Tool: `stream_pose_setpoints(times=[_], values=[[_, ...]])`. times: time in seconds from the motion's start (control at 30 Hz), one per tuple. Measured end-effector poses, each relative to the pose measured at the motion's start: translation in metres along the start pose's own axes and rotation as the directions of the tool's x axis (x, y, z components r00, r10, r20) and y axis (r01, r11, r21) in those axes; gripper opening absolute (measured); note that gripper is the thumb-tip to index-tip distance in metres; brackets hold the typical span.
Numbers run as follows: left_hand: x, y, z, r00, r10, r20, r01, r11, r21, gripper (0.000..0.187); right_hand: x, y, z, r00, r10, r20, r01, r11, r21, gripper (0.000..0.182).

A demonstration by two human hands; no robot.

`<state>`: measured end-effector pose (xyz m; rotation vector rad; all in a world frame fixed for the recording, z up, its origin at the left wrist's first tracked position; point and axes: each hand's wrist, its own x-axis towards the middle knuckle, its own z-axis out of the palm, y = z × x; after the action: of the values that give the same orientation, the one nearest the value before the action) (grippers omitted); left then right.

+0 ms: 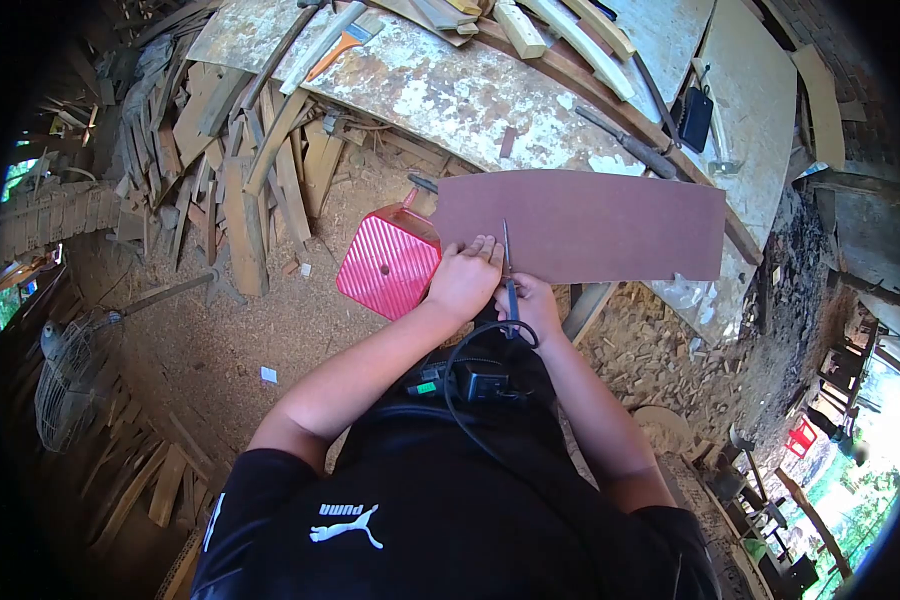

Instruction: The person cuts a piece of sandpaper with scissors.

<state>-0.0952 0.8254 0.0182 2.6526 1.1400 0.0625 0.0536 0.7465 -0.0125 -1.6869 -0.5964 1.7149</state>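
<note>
A wide reddish-brown sheet of sandpaper (610,228) lies partly on the worktable, its near edge reaching toward my body. My left hand (467,276) grips the sheet's near left part, fingers on top and the thumb out of sight. Just to the right, my right hand (536,308) is closed around the grey-blue handle of scissors (508,262). Their slim dark blade points away from me and lies across the sheet, close to my left fingertips. Under the sheet's left end stands a red ridged plastic stool (388,262).
On the paint-stained worktable (440,95) lie a paintbrush (342,48), a chisel-like tool (625,142), a black phone-like object (695,118) and wood strips (580,45). Scrap wood (245,190) is heaped at left, near a fan (65,385). A black cable (455,365) loops by my wrists.
</note>
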Motion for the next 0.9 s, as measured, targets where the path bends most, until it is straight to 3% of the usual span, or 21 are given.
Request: stream_pose_setpoints(times=[0.1, 0.13, 0.2, 0.3, 0.47, 0.67, 0.77, 0.9], values=[[0.003, 0.001, -0.011, 0.982, -0.013, 0.187, 0.027, 0.997, -0.072, 0.041, 0.006, -0.012, -0.007, 0.986, 0.148, 0.081, -0.163, 0.96, 0.227, 0.024], [0.003, 0.001, -0.011, 0.985, -0.016, 0.175, 0.029, 0.997, -0.073, 0.041, 0.01, -0.015, -0.009, 0.976, 0.189, 0.11, -0.213, 0.932, 0.293, 0.025], [0.004, 0.001, -0.011, 0.989, -0.02, 0.147, 0.031, 0.997, -0.073, 0.042, 0.015, -0.016, -0.009, 0.978, 0.169, 0.119, -0.193, 0.954, 0.228, 0.022], [0.004, -0.006, -0.009, 0.999, 0.032, -0.035, -0.034, 0.998, -0.046, 0.026, 0.02, -0.016, -0.008, 0.981, 0.151, 0.121, -0.17, 0.971, 0.167, 0.018], [0.006, -0.006, -0.013, 0.999, 0.02, 0.032, -0.018, 0.998, -0.06, 0.024, 0.013, -0.026, -0.003, 0.993, 0.109, 0.035, -0.111, 0.991, 0.074, 0.01], [0.006, -0.003, -0.005, 1.0, 0.024, 0.016, -0.023, 0.998, -0.051, 0.023, 0.019, 0.004, -0.004, 0.989, -0.106, -0.099, 0.076, 0.961, -0.267, 0.012], [0.003, -0.002, -0.006, 0.997, -0.004, 0.075, 0.008, 0.998, -0.058, 0.033, 0.016, 0.001, -0.006, 0.993, -0.087, -0.074, 0.068, 0.972, -0.225, 0.017], [0.008, 0.003, -0.016, 0.988, -0.034, 0.149, 0.051, 0.992, -0.113, 0.04, 0.005, -0.027, -0.007, 0.995, 0.095, 0.0, -0.095, 0.989, 0.11, 0.018]])
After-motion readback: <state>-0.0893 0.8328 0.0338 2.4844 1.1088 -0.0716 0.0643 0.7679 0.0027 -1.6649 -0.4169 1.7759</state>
